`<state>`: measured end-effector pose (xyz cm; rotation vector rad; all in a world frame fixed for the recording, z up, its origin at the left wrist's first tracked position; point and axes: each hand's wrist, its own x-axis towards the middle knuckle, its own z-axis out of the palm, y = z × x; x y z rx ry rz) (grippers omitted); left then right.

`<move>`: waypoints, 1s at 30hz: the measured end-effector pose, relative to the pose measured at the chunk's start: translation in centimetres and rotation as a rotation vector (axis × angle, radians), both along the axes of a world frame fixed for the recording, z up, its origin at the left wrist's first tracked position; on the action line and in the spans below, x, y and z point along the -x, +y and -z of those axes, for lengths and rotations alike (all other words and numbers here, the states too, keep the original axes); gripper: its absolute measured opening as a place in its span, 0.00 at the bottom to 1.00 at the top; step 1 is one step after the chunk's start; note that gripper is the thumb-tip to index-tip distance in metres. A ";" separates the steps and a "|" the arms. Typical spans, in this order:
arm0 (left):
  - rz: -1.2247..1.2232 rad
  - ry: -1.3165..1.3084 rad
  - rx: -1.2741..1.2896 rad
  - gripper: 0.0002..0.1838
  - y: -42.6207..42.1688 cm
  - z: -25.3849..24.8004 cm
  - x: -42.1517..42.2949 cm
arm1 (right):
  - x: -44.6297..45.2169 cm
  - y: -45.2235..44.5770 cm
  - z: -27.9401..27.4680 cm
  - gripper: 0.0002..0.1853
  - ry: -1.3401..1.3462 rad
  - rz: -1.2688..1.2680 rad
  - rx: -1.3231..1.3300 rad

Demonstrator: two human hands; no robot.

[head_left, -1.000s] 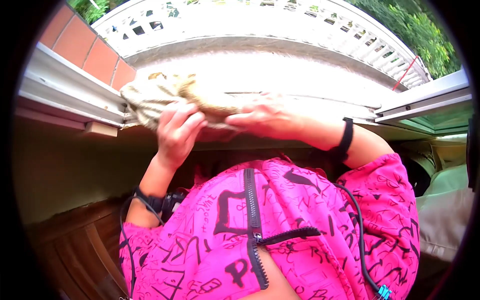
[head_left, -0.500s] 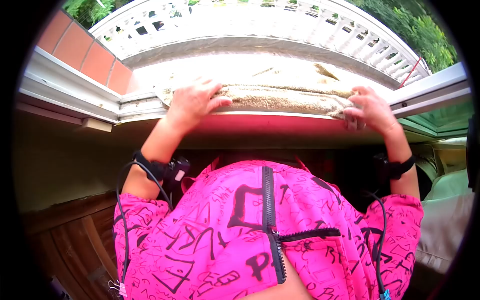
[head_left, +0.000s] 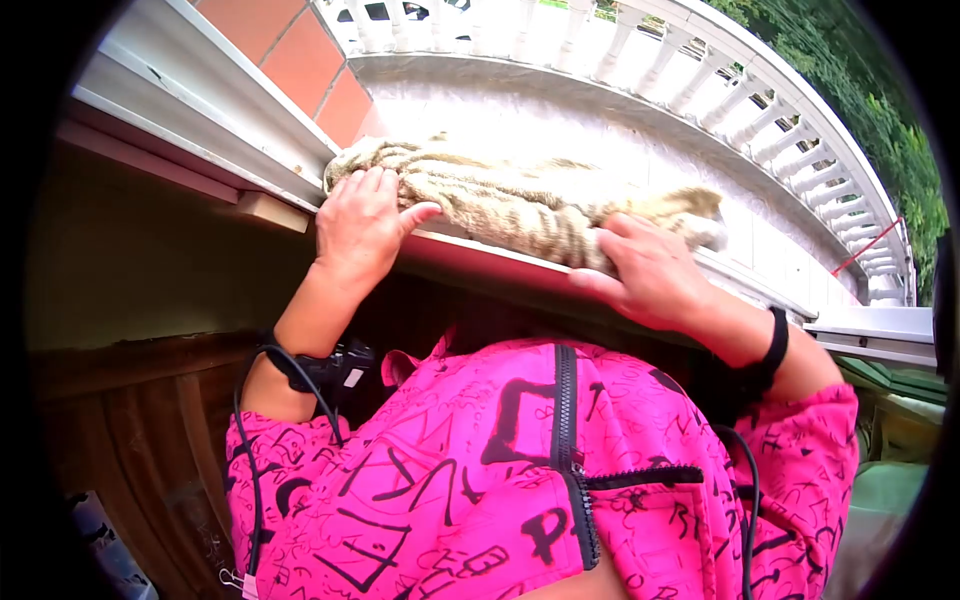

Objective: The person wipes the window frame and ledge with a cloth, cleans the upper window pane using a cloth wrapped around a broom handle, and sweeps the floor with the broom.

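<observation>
A beige-brown striped cloth (head_left: 500, 212) lies bunched lengthwise along the window sill (head_left: 760, 290). At its left end, my left hand (head_left: 362, 222) grips it, the fingers curled over the cloth and the thumb pointing right. My right hand (head_left: 650, 268) is closed on the cloth towards its right end, with the fingers over the top and the thumb on the near side. Part of the cloth sticks out beyond my right hand.
Window frame rails (head_left: 215, 100) run down from the upper left, beside orange tiles (head_left: 305, 62). Past the sill are a pale floor (head_left: 640, 150) and a white balustrade (head_left: 710, 75). A wooden panel (head_left: 150, 430) stands at lower left.
The cloth, stretched out flatter half a second ago, is now bunched. My right hand has moved left along it, closer to my left hand. The view has tilted and shifted.
</observation>
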<state>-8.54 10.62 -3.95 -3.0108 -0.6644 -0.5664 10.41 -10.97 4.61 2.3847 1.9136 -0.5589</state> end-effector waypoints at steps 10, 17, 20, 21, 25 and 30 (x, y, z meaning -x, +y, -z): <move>-0.052 -0.690 0.359 0.24 -5.2 -6.3 -3.2 | 1.8 11.1 0.8 0.25 0.137 -0.455 -0.138; 0.212 -0.745 0.050 0.21 -7.4 -7.7 -1.6 | -0.8 12.2 -0.7 0.10 0.560 -0.144 -0.243; 0.076 -0.796 0.163 0.15 -7.4 -5.2 0.8 | -7.9 11.7 -4.3 0.14 1.301 -0.066 -0.486; 0.038 -0.826 0.277 0.13 -7.7 -4.5 0.9 | -11.3 11.4 -7.6 0.14 1.510 0.194 -0.528; 0.001 -0.893 0.425 0.14 -8.1 -0.9 0.6 | -15.1 6.5 -12.9 0.13 1.562 0.021 -0.622; 0.001 -0.878 0.451 0.12 -8.6 0.0 0.5 | -9.7 7.3 -11.1 0.20 1.199 -0.187 -0.635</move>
